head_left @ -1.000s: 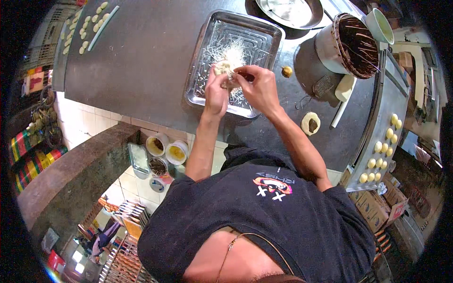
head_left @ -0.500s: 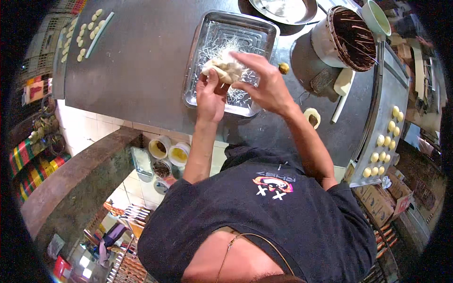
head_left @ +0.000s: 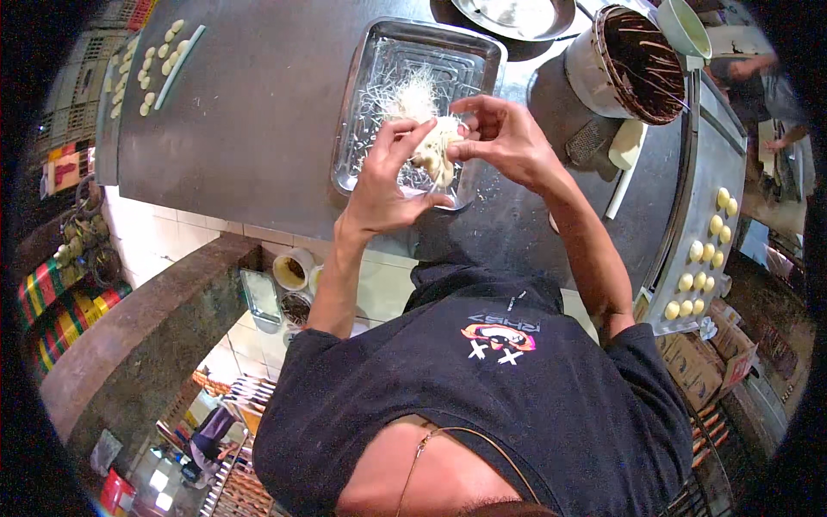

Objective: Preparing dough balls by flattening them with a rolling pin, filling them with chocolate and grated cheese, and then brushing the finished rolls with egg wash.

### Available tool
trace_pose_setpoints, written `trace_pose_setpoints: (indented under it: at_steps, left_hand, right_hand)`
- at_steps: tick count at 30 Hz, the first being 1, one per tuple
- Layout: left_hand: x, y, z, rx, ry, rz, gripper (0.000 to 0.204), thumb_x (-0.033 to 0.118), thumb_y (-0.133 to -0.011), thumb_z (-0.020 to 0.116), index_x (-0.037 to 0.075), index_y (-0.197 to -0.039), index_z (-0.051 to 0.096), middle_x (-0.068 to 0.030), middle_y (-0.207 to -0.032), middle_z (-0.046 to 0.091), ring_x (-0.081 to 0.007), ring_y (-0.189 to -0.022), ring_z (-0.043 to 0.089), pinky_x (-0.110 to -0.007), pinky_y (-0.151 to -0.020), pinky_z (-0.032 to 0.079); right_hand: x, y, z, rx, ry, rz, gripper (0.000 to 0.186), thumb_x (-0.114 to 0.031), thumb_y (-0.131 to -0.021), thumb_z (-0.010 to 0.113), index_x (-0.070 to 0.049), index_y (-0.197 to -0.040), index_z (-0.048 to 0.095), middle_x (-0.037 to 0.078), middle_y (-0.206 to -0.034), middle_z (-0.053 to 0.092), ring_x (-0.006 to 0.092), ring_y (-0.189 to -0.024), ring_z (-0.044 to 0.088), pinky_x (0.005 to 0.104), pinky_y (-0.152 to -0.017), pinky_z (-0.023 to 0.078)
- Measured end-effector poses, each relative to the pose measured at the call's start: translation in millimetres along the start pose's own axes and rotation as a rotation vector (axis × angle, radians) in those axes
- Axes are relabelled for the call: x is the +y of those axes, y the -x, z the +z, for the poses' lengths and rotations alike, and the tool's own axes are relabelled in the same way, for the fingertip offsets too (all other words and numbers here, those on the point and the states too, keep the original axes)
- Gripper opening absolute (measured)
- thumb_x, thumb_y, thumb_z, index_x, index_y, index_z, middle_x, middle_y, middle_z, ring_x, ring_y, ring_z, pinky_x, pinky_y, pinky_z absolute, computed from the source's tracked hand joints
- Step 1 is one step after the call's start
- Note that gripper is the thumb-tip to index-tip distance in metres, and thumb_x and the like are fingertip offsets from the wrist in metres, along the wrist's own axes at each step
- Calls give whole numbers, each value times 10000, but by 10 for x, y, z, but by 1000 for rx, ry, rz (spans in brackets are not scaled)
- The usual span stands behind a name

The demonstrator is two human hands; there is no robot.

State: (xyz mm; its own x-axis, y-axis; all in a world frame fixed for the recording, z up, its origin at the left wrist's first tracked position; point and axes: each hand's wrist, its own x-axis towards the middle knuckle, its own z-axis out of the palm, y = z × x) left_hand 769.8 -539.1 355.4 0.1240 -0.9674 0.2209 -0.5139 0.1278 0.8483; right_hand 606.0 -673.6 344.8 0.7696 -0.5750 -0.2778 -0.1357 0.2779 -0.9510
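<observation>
Dough piece (head_left: 433,145), pale, wrapped in fine white strands, held between both hands above near edge of metal tray (head_left: 366,103). Left hand (head_left: 388,181) cups it from below, fingers closed on it; right hand (head_left: 508,136) pinches its top, fingers narrow. Tray on dark table (head_left: 250,112), more white strands (head_left: 413,90) inside. Round pot (head_left: 624,65) right of tray. Rows of pale dough balls (head_left: 706,254) on board at far right.

Left hand (head_left: 388,185), right hand (head_left: 500,138) pinching dough ball (head_left: 433,146), metal tray (head_left: 379,95)
</observation>
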Motion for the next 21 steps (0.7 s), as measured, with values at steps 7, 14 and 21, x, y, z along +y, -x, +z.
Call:
trace_pose_setpoints:
  at_steps: [7,14,21]
  left_hand:
    - [-204,97,133,211,496,-267,427,88,-819,700,74,-1237,617,-67,-1105,498,-154,-995,534,-264,-829,482]
    - [-121,75,129,333,160,-257,394,-4,-745,718,69,-1130,682,-74,-999,656,-171,-922,633,-281,-796,514]
    - [-24,-13,80,346,-71,-89,309,-63,-692,697,30,-986,720,-140,-1030,697,-233,-948,678,-318,-826,529]
  right_hand:
    - [-258,35,87,24,486,-194,248,-131,-746,782,-12,-954,719,81,-790,670,137,-700,634,269,-646,508]
    - [-179,-30,185,26,624,-409,161,-64,-723,775,-10,-851,692,66,-757,677,127,-681,647,271,-628,528]
    - [-209,10,213,62,424,-199,194,-61,-773,755,13,-943,697,90,-854,693,125,-764,662,259,-700,545]
